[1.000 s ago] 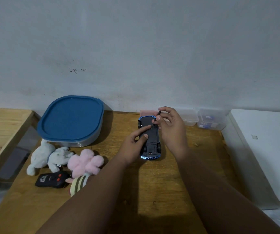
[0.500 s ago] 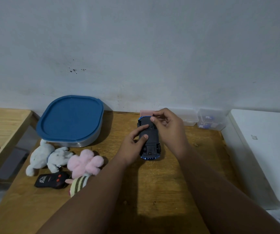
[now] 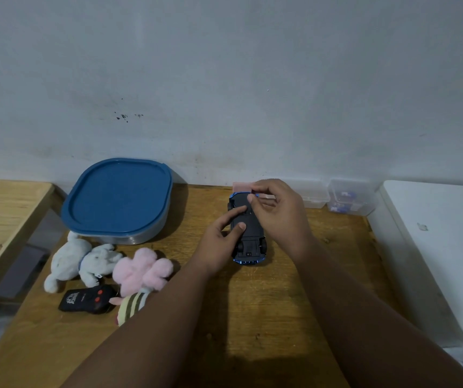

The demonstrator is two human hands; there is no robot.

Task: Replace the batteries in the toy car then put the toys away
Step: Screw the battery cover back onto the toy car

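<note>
Toward the back of the wooden table (image 3: 252,317), holding the toy car (image 3: 248,233) belly-up, dark underside to the camera, nose toward the wall (image 3: 252,107). Steadying it with the left hand (image 3: 219,245): thumb and forefinger laid on the chassis, the other fingers curled against its left side. Working at the nose end with the right hand (image 3: 280,217), fingertips drawn together in a close pinch over the front of the underside.

A second ago, pinched a thin dark tool upright there, its tip showing above the knuckles. Half a second ago, lowered it toward the car. Now nothing to see of it above the fingers. Perhaps hidden inside the pinch, perhaps seated in a screw: too small and shaded to tell.

Judging from that: still busy at the battery cover, tool brought down to its fastening, with no battery in sight yet. Off to the left, lying untouched: plush toys (image 3: 141,268), black remote (image 3: 87,299), blue-lidded container (image 3: 118,197). Putting away not yet begun.
</note>
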